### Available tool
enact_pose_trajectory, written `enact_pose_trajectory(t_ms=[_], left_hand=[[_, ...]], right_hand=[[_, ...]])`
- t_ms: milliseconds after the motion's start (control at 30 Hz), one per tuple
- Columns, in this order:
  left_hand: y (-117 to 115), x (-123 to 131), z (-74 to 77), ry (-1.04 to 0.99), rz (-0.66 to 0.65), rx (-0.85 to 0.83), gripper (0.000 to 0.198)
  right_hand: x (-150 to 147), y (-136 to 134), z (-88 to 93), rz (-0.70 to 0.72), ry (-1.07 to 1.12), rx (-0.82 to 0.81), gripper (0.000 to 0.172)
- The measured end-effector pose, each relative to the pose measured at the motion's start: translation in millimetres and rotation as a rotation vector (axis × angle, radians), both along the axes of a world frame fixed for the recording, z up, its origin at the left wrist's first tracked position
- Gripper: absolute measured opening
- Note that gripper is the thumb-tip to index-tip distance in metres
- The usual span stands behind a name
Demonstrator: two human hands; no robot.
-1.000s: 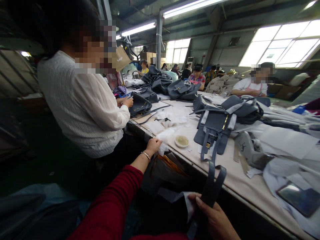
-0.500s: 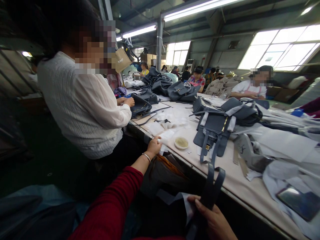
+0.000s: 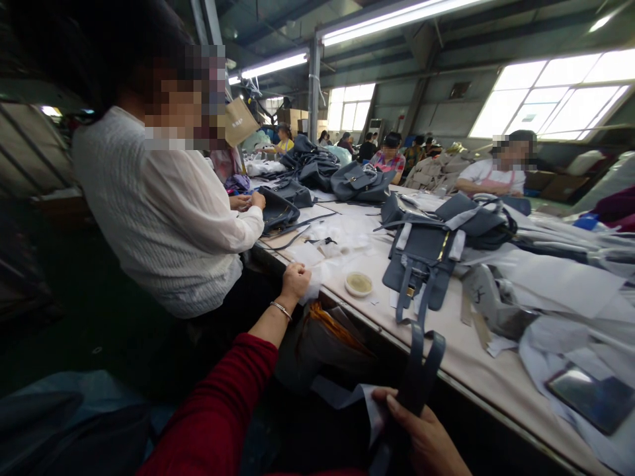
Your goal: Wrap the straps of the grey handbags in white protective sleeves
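At the table's near edge, my left hand [image 3: 296,280] is closed on what looks like a thin white sheet [image 3: 313,283], its fingertips partly hidden. Lower right, my right hand [image 3: 421,426] grips a dark blue-grey strap [image 3: 417,377], thumb on its near side. That strap leads up over the edge to a dark blue-grey bag [image 3: 419,254] lying on the table with gold hardware and white wrapping on parts of it. Beside my right hand hangs a strip of white paper [image 3: 371,406].
A round dish [image 3: 358,283] of pale contents sits near the edge of the table [image 3: 370,254]. More dark bags [image 3: 317,172] are heaped behind. A co-worker in a white top [image 3: 169,225] stands close on the left, hands on a bag. A phone [image 3: 592,396] lies at right.
My left hand has drawn back slightly toward the left and up, with the white sheet trailing beside it. My right hand keeps its hold on the strap.
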State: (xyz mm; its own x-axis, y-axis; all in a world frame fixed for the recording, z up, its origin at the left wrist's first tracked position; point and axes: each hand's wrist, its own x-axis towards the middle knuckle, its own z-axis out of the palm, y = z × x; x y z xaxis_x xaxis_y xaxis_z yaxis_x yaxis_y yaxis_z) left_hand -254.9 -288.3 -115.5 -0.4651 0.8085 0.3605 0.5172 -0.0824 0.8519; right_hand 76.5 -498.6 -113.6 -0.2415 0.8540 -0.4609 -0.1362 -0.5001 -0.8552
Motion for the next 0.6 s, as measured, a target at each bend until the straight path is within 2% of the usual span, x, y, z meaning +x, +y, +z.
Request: enact_pose_trajectory(t_ms=[133, 233, 400, 600], left_hand=[[-6.6, -6.0, 20.1, -0.103, -0.053, 0.072, 0.026], [-11.8, -3.0, 27.1, -0.196, -0.136, 0.065, 0.028], [-14.8, 5.9, 27.1, -0.316, -0.211, 0.050, 0.034], [-14.2, 9.2, 26.4, -0.401, -0.231, 0.046, 0.038]], right_hand=[[-2.5, 0.1, -0.6, 0.005, 0.015, 0.024, 0.050], [-3.4, -0.2, -2.2, 0.005, 0.028, 0.032, 0.050], [0.3, -3.2, -4.0, -0.022, 0.019, 0.047, 0.050], [2.1, -7.0, -2.6, -0.029, 0.004, 0.055, 0.048]])
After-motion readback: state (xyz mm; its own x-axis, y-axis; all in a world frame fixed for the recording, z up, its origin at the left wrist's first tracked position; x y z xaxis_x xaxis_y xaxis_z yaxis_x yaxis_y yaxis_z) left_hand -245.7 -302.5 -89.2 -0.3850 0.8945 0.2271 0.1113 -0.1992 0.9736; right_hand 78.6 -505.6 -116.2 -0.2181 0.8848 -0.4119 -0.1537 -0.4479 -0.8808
